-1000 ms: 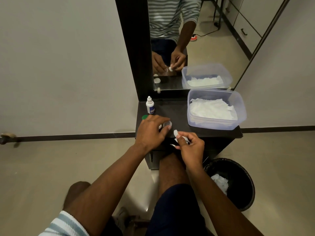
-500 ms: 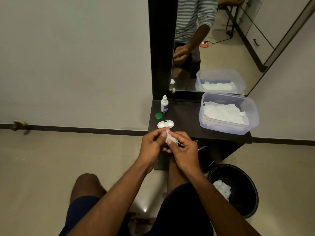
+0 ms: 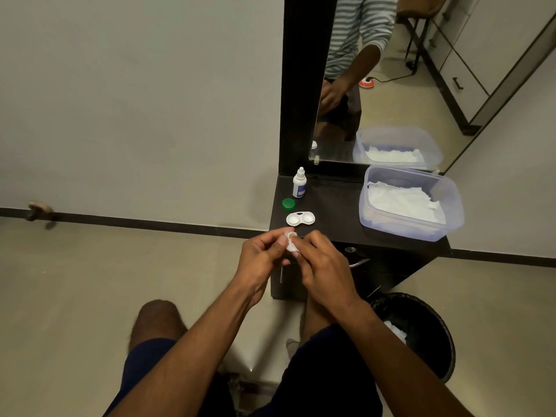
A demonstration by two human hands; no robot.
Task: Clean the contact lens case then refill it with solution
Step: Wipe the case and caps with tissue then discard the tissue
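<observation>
Black table [image 3: 331, 212]: it lies just beyond your fingers, with a mirror [image 3: 391, 85] standing at its far edge.
Bin [image 3: 421, 332]: dark and round, on the floor to the right of your right wrist and nearer you than your fingertips, with white paper inside.
Tub [image 3: 451, 206]: clear plastic, holding white tissues, on the table well to the right of your fingers and a little beyond them.
Left hand [image 3: 261, 263]: your fingers curl in, and thumb and fingertips pinch a small white piece [image 3: 291, 244].
Right hand [image 3: 325, 266]: your fingers are curled too, meeting the same white piece from the other side; whether it is a cap or tissue, you cannot tell from here.
Bottle [image 3: 299, 183]: small, white, upright, well beyond your fingers at the back left of the table.
Lens case [image 3: 300, 219]: white, both cups uncovered, on the table just beyond your fingertips, not touched.
Green cap [image 3: 288, 204]: flat on the table, just beyond and left of the lens case.
</observation>
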